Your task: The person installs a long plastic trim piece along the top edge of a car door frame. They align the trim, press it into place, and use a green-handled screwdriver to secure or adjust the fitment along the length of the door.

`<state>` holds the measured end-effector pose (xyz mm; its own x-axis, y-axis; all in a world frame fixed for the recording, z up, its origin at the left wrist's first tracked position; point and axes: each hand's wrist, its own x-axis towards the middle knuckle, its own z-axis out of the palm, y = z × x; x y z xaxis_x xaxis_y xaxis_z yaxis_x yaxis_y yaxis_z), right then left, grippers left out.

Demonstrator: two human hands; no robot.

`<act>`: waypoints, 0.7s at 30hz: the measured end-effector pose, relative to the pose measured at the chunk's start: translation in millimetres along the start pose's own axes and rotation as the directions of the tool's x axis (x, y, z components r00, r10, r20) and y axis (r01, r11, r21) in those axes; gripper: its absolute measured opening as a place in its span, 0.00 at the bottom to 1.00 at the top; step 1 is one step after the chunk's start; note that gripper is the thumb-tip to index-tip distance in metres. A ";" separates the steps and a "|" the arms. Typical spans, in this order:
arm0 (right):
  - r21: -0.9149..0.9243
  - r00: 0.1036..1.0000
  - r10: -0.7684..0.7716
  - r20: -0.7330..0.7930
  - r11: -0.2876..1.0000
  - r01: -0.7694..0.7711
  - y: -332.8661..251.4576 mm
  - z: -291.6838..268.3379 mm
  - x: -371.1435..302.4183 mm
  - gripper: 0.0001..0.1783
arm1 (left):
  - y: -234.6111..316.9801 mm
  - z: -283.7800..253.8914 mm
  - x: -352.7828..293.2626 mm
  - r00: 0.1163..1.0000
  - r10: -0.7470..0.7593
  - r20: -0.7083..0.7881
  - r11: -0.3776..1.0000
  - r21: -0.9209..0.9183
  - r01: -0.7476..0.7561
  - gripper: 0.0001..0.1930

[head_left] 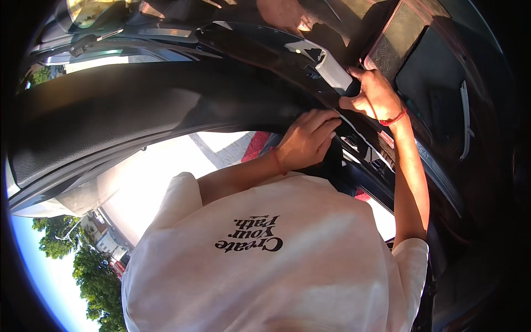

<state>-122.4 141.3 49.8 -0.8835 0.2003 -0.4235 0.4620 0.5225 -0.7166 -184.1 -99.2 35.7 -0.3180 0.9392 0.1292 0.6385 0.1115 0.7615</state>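
Observation:
My left hand (310, 138) is closed, fingers bent and pressed together at the inner edge of the dark car door. What it pinches, if anything, is hidden. My right hand (376, 97) reaches across the car's door frame. Its thumb and forefinger are around the dark end of a pale grey trim panel (333, 72). Just beside both hands, a thin pale strip (359, 131) runs down along the frame. Each wrist wears a red band.
The black door panel (138, 97) spreads to the left. A sill plate (437, 169) and patterned floor mat (395, 41) lie on the right. At the top shows a bare part of a person (283, 14), unclear which. Bright pavement (149, 171) shows beneath the door.

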 end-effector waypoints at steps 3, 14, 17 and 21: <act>-0.052 0.976 -0.147 -0.158 0.989 0.141 36.3 19.7 8.9 0.39 | 10.3 -21.7 31.2 0.992 -0.095 -0.088 0.931 0.344 0.119 0.11; 0.039 0.972 -0.059 -0.228 0.997 0.070 61.3 45.9 29.4 0.44 | -51.8 -14.2 72.9 0.909 -0.320 0.269 0.857 0.491 0.156 0.07; 0.081 0.989 0.051 -0.139 0.996 -0.040 73.7 51.4 30.4 0.44 | -50.6 -12.2 76.3 0.924 -0.296 0.242 0.868 0.471 0.155 0.06; 0.103 0.986 0.021 -0.165 0.995 -0.004 74.7 57.6 24.8 0.45 | -44.4 -14.1 81.6 0.861 -0.415 0.295 0.837 0.496 0.233 0.07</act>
<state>-105.3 137.6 -46.2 -0.8745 0.3450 -0.3409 0.4707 0.4335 -0.7685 -248.3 -32.1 21.4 -0.3315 0.8580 -0.3924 0.8074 0.4731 0.3524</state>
